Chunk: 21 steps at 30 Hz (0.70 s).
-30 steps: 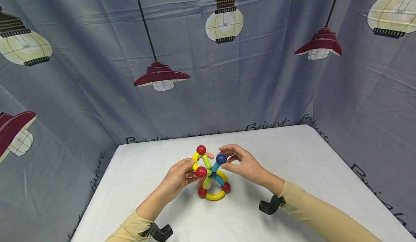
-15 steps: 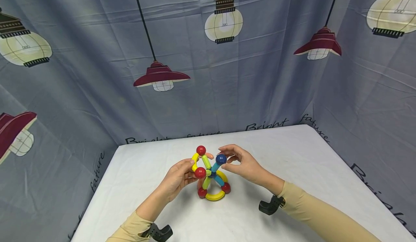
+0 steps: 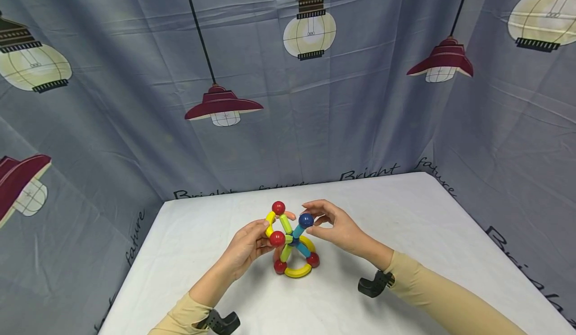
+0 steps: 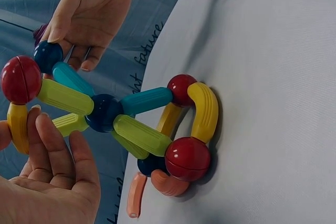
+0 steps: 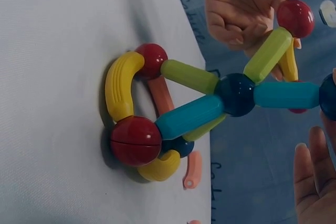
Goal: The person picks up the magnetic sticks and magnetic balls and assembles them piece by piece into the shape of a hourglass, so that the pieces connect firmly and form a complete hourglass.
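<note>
A magnetic ball-and-stick structure stands upright on the table between both hands. Its base is a ring of curved yellow and coral sticks joined by red balls and a dark blue one. Straight green and light blue sticks rise to a central dark blue ball and fan out above it. My left hand pinches the upper curved yellow stick, beside a red ball. With thumb and fingers, my right hand holds the upper blue ball on its light blue stick.
A loose coral stick lies on the white table behind the structure. A patterned grey-blue curtain hangs along the back and sides. Each wrist carries a black camera mount.
</note>
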### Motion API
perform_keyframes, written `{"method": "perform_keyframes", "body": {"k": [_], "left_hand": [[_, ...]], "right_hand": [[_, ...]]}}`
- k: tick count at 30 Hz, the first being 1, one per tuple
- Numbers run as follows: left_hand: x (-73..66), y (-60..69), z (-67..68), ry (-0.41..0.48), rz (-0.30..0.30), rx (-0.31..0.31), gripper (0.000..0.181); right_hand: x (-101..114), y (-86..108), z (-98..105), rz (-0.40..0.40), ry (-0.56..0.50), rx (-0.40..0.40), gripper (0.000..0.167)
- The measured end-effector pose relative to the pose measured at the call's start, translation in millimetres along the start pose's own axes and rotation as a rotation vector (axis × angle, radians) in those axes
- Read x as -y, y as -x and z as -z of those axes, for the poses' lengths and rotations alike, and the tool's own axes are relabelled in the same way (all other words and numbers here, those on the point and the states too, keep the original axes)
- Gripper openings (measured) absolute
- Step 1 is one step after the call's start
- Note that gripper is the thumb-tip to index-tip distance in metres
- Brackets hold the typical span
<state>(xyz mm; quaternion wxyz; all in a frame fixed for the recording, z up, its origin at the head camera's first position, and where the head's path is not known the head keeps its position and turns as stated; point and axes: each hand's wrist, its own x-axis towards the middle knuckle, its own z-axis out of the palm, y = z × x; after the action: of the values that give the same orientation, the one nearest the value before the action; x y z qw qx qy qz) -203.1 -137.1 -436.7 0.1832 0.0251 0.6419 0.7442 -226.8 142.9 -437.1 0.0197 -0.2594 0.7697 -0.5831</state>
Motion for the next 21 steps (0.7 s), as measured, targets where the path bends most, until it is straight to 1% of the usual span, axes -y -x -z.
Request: {"method": "perform_keyframes", "body": {"k": [14, 18, 21], "left_hand": [[1.2, 0.1, -1.0, 0.009, 0.003, -0.026, 0.056], [1.6, -0.2, -1.6, 0.013, 0.004, -0.039, 0.056], [2.0, -0.4, -1.7, 0.004, -0.001, -0.042, 0.056]], "right_hand": [[0.8, 1.2, 0.4, -0.002, 0.002, 0.015, 0.056], [0.0, 0.4, 3.8, 0.03, -0.001, 0.012, 0.051], [-1.9, -2.6, 9.4, 0.055, -0.024, -0.009, 0.044]]}}
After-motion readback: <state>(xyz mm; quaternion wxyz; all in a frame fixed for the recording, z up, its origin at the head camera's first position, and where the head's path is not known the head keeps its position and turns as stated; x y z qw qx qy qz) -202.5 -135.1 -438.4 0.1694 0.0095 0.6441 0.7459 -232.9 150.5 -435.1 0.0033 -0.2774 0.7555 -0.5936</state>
